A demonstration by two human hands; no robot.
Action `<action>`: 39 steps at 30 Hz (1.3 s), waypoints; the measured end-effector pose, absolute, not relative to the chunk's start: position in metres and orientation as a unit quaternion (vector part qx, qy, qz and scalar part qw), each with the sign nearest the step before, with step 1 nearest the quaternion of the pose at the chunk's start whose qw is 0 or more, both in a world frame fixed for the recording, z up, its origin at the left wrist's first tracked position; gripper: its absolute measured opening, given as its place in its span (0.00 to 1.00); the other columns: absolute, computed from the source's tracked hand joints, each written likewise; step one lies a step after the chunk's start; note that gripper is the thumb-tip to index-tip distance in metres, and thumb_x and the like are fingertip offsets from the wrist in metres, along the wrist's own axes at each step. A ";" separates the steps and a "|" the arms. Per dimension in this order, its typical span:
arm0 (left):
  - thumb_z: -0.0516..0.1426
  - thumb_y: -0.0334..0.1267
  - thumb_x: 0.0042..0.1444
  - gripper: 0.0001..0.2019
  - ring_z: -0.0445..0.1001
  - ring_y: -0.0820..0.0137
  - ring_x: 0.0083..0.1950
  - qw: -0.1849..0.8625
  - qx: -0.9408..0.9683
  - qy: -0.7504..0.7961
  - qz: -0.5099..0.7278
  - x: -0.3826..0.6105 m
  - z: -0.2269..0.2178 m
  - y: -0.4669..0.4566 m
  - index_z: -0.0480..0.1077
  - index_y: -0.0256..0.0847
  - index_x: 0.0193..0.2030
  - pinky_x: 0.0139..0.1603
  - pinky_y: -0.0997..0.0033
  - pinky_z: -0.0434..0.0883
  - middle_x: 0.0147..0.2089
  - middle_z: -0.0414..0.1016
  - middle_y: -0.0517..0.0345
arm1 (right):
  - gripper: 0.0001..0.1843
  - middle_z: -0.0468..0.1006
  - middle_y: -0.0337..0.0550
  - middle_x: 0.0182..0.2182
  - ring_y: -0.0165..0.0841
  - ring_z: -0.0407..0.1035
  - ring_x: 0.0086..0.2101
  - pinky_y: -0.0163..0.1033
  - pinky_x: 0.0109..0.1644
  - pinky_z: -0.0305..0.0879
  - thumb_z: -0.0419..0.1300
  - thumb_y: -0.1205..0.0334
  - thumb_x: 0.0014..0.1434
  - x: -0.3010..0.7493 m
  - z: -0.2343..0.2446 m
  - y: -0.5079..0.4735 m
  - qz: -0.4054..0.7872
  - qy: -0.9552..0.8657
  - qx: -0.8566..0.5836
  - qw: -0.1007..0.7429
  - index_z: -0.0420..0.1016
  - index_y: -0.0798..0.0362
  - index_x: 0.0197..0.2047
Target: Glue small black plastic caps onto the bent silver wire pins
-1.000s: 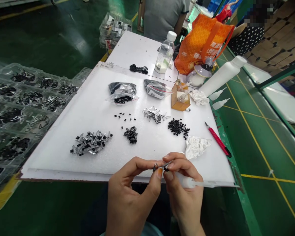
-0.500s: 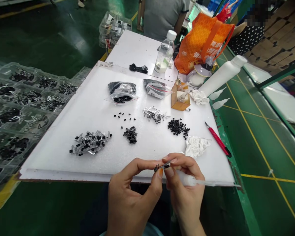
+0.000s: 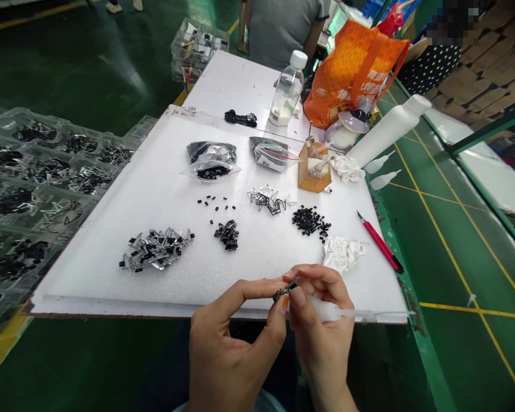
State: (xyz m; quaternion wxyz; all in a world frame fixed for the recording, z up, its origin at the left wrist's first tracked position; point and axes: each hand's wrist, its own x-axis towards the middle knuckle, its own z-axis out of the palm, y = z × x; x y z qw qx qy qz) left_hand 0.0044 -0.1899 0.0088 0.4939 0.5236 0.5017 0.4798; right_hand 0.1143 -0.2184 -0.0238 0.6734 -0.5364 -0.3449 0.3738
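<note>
Between my two hands, above the table's front edge, is a small metal clip with black ends [image 3: 285,290]. The thumb and index finger of my left hand [image 3: 240,337] pinch its left end. At its right end, my right hand [image 3: 321,320] pinches it with thumb and fingertips. A white squeeze bottle with a thin nozzle [image 3: 328,311] is also tucked in my right palm, its tip pointing right. Beyond the hands lie a pile of metal clips with black caps [image 3: 158,249], a heap of small black pieces [image 3: 226,234] and another black heap [image 3: 309,221].
Bare metal frames [image 3: 268,198], two plastic bags [image 3: 212,160] of parts and a wooden box [image 3: 314,174] lie farther back. Crumpled tissue [image 3: 344,253] and a red craft knife [image 3: 380,241] are at right. Parts trays [image 3: 47,171] stand left; a person [image 3: 278,28] sits beyond the table.
My fingertips have shifted slightly on the clip, which sits at a slightly different angle. Both hands remain together in nearly the same place. Feet show more at the far upper left.
</note>
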 end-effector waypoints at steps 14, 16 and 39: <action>0.65 0.28 0.54 0.10 0.85 0.74 0.39 0.529 0.477 0.528 0.463 0.003 0.007 -0.190 0.82 0.52 0.35 0.44 0.85 0.78 0.35 0.87 0.72 | 0.15 0.82 0.37 0.38 0.23 0.62 0.23 0.30 0.25 0.59 0.69 0.59 0.62 0.110 -0.029 -0.220 0.317 -0.366 -0.569 0.665 0.78 0.40 0.52; 0.66 0.31 0.55 0.07 0.85 0.73 0.40 0.553 0.460 0.532 0.447 0.002 0.005 -0.187 0.82 0.50 0.34 0.44 0.85 0.78 0.36 0.87 0.68 | 0.16 0.83 0.38 0.41 0.23 0.60 0.23 0.31 0.25 0.58 0.69 0.57 0.62 0.118 -0.028 -0.217 0.331 -0.363 -0.569 0.660 0.78 0.40 0.53; 0.70 0.47 0.53 0.12 0.86 0.61 0.42 0.586 0.365 0.565 0.453 -0.020 -0.006 -0.170 0.81 0.41 0.37 0.44 0.71 0.82 0.38 0.87 0.52 | 0.19 0.79 0.43 0.27 0.37 0.69 0.30 0.42 0.38 0.60 0.62 0.46 0.61 0.265 -0.006 -0.032 -0.012 -0.563 -0.678 0.472 0.82 0.53 0.30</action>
